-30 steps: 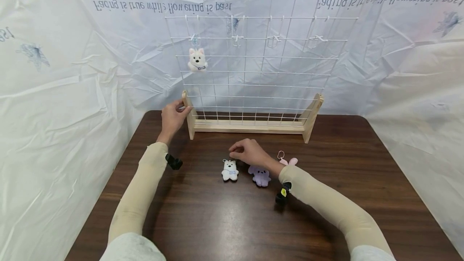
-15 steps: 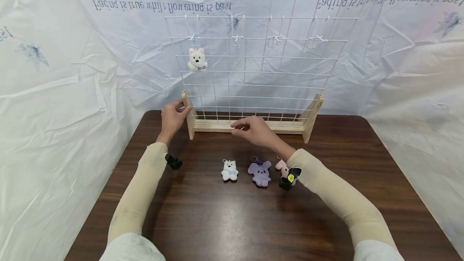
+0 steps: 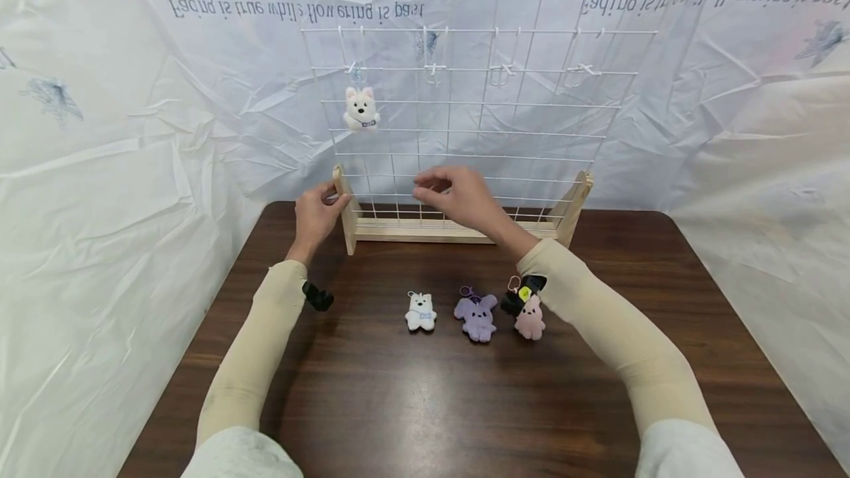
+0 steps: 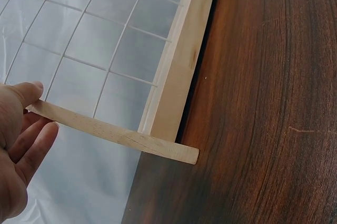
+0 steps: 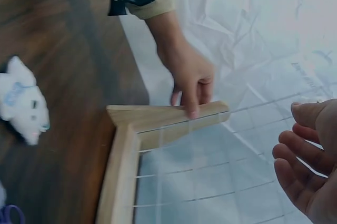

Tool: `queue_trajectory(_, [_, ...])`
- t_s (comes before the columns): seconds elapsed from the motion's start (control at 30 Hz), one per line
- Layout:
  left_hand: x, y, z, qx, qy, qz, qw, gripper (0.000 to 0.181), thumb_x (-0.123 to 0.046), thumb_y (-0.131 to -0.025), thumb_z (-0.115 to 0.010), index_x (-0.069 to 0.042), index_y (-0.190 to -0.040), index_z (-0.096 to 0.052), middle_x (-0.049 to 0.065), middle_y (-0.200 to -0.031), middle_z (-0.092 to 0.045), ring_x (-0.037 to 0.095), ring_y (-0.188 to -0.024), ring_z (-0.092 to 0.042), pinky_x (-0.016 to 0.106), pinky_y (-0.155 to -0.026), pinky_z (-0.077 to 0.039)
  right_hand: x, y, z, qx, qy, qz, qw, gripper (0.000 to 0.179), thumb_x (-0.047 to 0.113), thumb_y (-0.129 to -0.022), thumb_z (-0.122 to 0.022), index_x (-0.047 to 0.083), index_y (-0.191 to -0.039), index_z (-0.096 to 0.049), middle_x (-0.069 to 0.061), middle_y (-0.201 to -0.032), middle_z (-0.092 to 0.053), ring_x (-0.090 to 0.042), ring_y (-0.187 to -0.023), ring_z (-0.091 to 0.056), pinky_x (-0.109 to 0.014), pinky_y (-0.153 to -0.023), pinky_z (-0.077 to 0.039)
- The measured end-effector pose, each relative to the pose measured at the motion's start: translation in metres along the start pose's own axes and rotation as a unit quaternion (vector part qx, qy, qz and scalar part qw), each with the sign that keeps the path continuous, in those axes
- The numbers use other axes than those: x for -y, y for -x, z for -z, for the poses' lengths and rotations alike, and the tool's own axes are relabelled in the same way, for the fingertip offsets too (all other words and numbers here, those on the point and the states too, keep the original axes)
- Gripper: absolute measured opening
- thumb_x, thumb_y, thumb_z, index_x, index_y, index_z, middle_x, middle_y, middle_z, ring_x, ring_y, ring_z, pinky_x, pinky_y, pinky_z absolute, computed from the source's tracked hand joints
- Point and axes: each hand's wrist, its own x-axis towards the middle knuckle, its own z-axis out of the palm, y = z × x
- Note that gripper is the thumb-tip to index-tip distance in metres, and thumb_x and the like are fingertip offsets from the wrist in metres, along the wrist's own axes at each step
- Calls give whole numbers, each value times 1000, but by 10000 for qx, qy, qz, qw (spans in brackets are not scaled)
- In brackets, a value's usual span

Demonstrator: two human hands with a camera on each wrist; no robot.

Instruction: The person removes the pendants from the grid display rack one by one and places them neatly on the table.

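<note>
My left hand [image 3: 315, 216] grips the left wooden side piece [image 4: 116, 134] of a stand, thumb on one face and fingers on the other. That stand bears a white wire grid [image 3: 518, 116]. In front of the grid's lower middle hovers my right hand [image 3: 458, 196], fingers loosely bent, thumb apart from them, nothing visible between. From the leftmost hook hangs a white plush dog keychain [image 3: 361, 111]. On the table lie a white plush keychain [image 3: 421, 313] with a blue bow, a purple long-eared plush keychain [image 3: 477, 318] and a pink plush keychain [image 3: 530, 321], partly covered by the right wrist camera.
Several white hooks sit along the grid's upper part, among them a hook [image 3: 434, 71] near the middle and another hook [image 3: 583, 71] at the right. Behind the dark wooden table [image 3: 372, 404] hangs a white printed sheet [image 3: 219, 80].
My right hand has risen from above the plush keychains on the table to in front of the grid, uncovering the purple one. The left hand has stayed on the side piece.
</note>
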Motion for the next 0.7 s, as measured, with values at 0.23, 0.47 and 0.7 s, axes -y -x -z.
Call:
queue_trajectory(0.23, [2, -1, -1, 3, 21, 4, 10000, 42, -19, -94, -77, 0, -130, -68, 21, -121, -72, 33, -104, -74, 47, -85, -62, 17, -23, 11, -674, -172, 231, 9973, 27, 30, -97, -73, 12, -116, -77, -2, -103, -77, -13, -92, -69, -30, -74, -55])
queue_trajectory(0.47, [2, -1, -1, -5, -13, -5, 10000, 41, -20, -94, -77, 0, -129, -69, 21, -120, -72, 33, -104, -74, 46, -86, -62, 31, -42, 17, -1209, -329, 383, 9914, 33, 35, -96, -74, 15, -122, -76, 2, -103, -77, -9, -92, -70, -27, -70, -54])
queue_trajectory(0.7, [1, 0, 0, 22, -71, -9, 10000, 40, -20, -94, -76, -1, -129, -69, 20, -121, -72, 34, -104, -74, 47, -85, -62, 41, -63, 16, -1633, -390, 402, 9850, 34, 36, -94, -75, 16, -122, -76, 2, -103, -77, -6, -92, -69, -24, -74, -53])
